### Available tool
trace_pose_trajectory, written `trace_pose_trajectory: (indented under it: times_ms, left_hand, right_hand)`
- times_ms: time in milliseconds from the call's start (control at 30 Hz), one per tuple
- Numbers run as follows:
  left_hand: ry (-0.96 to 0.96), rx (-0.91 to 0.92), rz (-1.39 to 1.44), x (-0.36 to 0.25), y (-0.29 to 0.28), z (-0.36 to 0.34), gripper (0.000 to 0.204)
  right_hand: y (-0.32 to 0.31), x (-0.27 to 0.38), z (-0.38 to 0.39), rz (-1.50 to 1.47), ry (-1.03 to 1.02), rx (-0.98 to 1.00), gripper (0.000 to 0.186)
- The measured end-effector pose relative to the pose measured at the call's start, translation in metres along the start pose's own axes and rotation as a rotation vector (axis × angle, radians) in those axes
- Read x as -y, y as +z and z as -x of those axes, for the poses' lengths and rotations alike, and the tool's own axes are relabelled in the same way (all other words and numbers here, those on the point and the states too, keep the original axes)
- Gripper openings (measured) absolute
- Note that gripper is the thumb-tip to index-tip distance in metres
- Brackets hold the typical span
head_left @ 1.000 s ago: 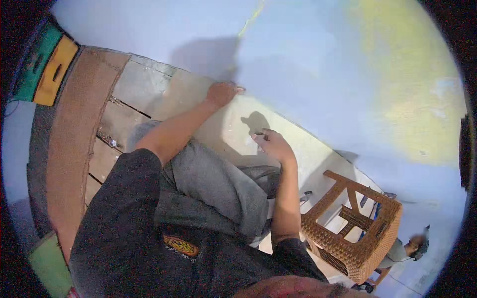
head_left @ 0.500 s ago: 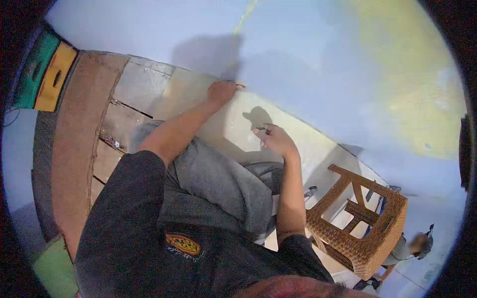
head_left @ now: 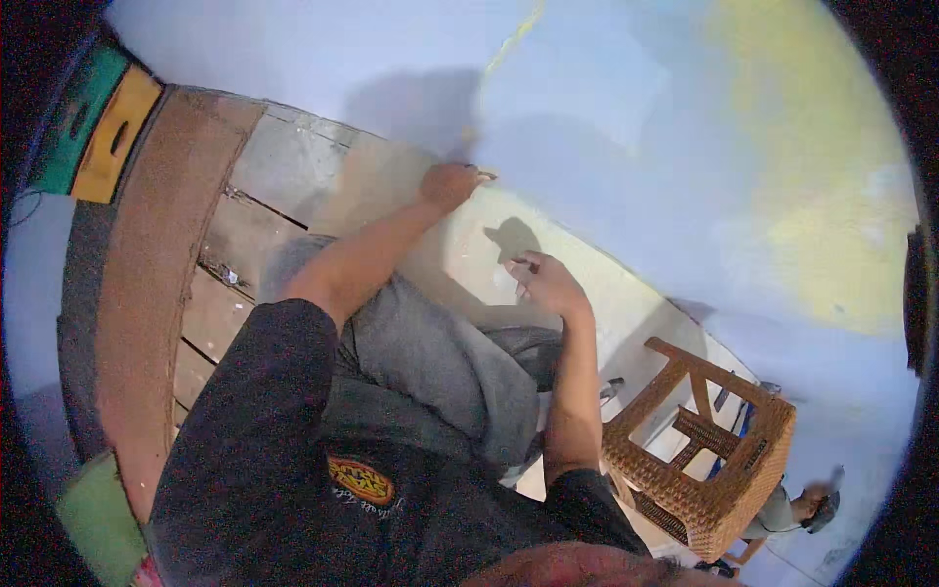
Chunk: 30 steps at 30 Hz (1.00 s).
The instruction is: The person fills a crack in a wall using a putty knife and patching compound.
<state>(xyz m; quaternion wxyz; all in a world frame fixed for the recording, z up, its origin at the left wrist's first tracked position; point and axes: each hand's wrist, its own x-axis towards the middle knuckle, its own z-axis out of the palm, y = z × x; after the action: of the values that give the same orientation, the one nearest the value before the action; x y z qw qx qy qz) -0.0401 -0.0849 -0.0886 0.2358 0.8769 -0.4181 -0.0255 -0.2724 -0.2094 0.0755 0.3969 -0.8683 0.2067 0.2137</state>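
My left hand (head_left: 448, 187) is closed at the foot of the pale blue wall (head_left: 626, 137), with a small, pale, thin piece (head_left: 485, 177) showing at its fingertips; I cannot make out what it is. Lower right, my right hand (head_left: 546, 284) pinches a small dark object (head_left: 524, 264), too small to name, above the pale floor (head_left: 479, 269) where its shadow falls. My legs in grey trousers (head_left: 430, 362) are bent beneath my arms.
A brown woven plastic stool (head_left: 734, 489) stands at lower right; beyond it is another person in a cap (head_left: 804, 504). Green (head_left: 83, 108) and yellow (head_left: 115, 147) drawer-like boxes are at upper left, beside a brown strip (head_left: 147, 254). A green item (head_left: 98, 514) lies lower left.
The view has shifted slightly, moving both hands a little within the picture. They stay in about the same places on the wall and floor, still closed in similar grips.
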Motion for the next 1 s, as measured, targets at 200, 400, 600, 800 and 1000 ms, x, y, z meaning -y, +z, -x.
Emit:
trace_pose_trajectory:
  times_ms: [200, 400, 600, 800, 1000]
  left_hand:
    - [0.055, -0.032, -0.042, 0.002, 0.009, -0.004, 0.049]
    - [0.108, -0.024, -0.064, -0.017, 0.004, -0.009, 0.039]
    - [0.130, -0.125, -0.035, -0.023, 0.000, -0.006, 0.029]
    - [0.058, 0.008, -0.214, 0.006, 0.008, -0.003, 0.025]
    - [0.072, -0.037, -0.124, -0.013, -0.002, -0.004, 0.037]
  right_hand:
    - [-0.006, 0.014, 0.008, 0.006, 0.017, 0.033, 0.055]
    - [0.002, -0.018, 0.003, 0.007, -0.002, -0.033, 0.050]
    - [-0.004, 0.002, 0.010, 0.092, 0.038, -0.033, 0.051]
    - [0.005, -0.004, -0.002, 0.011, 0.012, 0.026, 0.052]
    - [-0.006, -0.001, 0.005, -0.004, 0.075, -0.023, 0.050]
